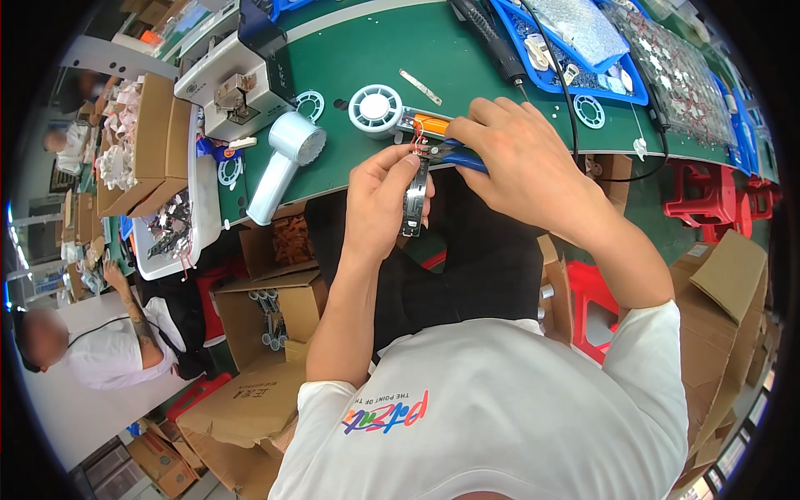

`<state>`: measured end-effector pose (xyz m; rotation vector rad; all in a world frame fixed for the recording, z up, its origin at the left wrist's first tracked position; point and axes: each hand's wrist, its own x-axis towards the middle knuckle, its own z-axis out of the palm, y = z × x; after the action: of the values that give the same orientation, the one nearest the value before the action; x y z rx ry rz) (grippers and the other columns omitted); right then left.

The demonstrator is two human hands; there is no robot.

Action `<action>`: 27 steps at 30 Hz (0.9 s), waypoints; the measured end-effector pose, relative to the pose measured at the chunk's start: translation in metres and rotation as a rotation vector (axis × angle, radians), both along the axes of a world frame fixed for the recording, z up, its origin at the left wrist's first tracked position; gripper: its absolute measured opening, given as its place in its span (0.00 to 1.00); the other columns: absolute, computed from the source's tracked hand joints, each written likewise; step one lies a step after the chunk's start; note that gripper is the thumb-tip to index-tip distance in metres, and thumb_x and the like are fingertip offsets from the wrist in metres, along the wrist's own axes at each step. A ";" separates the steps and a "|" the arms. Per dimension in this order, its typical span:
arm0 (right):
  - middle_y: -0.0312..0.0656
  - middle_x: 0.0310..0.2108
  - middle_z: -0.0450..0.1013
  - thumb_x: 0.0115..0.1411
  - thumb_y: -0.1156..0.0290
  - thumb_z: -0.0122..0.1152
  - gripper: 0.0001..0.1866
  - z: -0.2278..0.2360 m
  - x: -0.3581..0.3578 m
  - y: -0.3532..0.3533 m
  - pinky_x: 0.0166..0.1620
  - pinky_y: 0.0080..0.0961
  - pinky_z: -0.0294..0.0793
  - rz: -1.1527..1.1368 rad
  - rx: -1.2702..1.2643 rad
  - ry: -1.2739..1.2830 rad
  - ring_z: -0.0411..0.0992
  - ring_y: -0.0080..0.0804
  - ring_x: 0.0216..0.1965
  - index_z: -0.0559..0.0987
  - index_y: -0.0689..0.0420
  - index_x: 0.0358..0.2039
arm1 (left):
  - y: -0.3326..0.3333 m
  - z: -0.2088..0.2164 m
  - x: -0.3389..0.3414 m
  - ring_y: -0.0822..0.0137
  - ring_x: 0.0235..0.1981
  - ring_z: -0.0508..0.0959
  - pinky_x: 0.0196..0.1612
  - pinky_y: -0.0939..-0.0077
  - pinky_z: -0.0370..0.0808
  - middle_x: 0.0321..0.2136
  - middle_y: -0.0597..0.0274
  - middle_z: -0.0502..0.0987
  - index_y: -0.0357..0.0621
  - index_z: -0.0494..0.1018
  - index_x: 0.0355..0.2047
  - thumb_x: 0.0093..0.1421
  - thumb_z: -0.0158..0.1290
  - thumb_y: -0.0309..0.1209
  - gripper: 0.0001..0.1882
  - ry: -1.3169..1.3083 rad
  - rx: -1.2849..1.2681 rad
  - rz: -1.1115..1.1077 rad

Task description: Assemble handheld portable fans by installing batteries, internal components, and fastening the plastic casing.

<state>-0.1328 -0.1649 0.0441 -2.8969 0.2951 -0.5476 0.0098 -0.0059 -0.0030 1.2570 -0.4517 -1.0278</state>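
Note:
My left hand (379, 192) pinches a narrow black strip-shaped part (413, 204) with metal bits on it, just past the table's front edge. Blue-handled pliers (465, 158) are in my right hand (521, 154), their jaws at the top of the black part, where thin red and white wires (419, 135) run. Whether the jaws grip a wire is too small to tell. Beyond my fingers lies an opened fan housing (375, 110) with a round grille and an orange battery (431, 126) in its handle; the wires lead toward it.
A pale blue handheld fan (283, 167) and a bench machine (237, 96) stand left. An electric screwdriver (490, 46) and blue parts tray (546, 79) lie far right, with a hanging black cable (575, 125). Cardboard boxes (242, 408) flank me; another person (112, 354) sits left.

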 end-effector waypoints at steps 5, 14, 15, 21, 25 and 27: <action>0.44 0.34 0.73 0.53 0.72 0.71 0.12 -0.001 0.000 0.001 0.40 0.34 0.72 -0.008 -0.002 0.024 0.72 0.41 0.35 0.83 0.58 0.39 | 0.000 0.002 -0.002 0.73 0.16 0.73 0.19 0.80 0.70 0.24 0.58 0.79 0.33 0.78 0.51 0.72 0.51 0.29 0.13 0.005 0.008 0.023; 0.40 0.39 0.71 0.54 0.73 0.72 0.17 -0.020 0.000 0.013 0.45 0.34 0.72 -0.071 -0.074 -0.082 0.71 0.40 0.37 0.81 0.56 0.45 | -0.002 0.000 -0.003 0.73 0.16 0.73 0.18 0.80 0.70 0.24 0.57 0.79 0.32 0.77 0.53 0.72 0.51 0.29 0.14 0.223 -0.062 0.106; 0.40 0.39 0.71 0.54 0.72 0.72 0.17 -0.020 0.000 0.012 0.44 0.33 0.72 -0.077 -0.086 -0.088 0.71 0.40 0.37 0.81 0.56 0.45 | -0.002 -0.001 -0.002 0.73 0.16 0.73 0.18 0.80 0.70 0.24 0.57 0.79 0.32 0.77 0.53 0.72 0.51 0.29 0.14 0.225 -0.060 0.111; 0.41 0.40 0.72 0.54 0.72 0.72 0.17 -0.008 -0.007 0.000 0.43 0.32 0.72 -0.089 -0.097 -0.068 0.72 0.41 0.37 0.80 0.56 0.45 | 0.000 0.001 -0.002 0.73 0.16 0.73 0.18 0.80 0.70 0.24 0.57 0.80 0.33 0.78 0.52 0.72 0.51 0.29 0.15 0.182 -0.047 0.084; 0.40 0.40 0.72 0.56 0.72 0.71 0.15 0.006 -0.010 -0.001 0.45 0.33 0.72 -0.066 -0.044 -0.014 0.71 0.41 0.38 0.81 0.56 0.44 | 0.003 0.003 -0.004 0.73 0.16 0.74 0.18 0.81 0.70 0.24 0.57 0.80 0.33 0.79 0.52 0.72 0.50 0.29 0.15 0.124 -0.034 0.050; 0.41 0.39 0.72 0.56 0.72 0.71 0.14 0.009 -0.010 0.004 0.45 0.34 0.73 -0.030 0.010 0.023 0.72 0.41 0.38 0.81 0.56 0.44 | 0.003 0.003 -0.006 0.73 0.16 0.73 0.18 0.81 0.69 0.24 0.57 0.80 0.33 0.79 0.52 0.72 0.50 0.28 0.15 0.111 -0.023 0.065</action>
<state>-0.1427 -0.1610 0.0535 -2.8948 0.3445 -0.5168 0.0039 -0.0032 0.0003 1.1810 -0.3342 -1.0285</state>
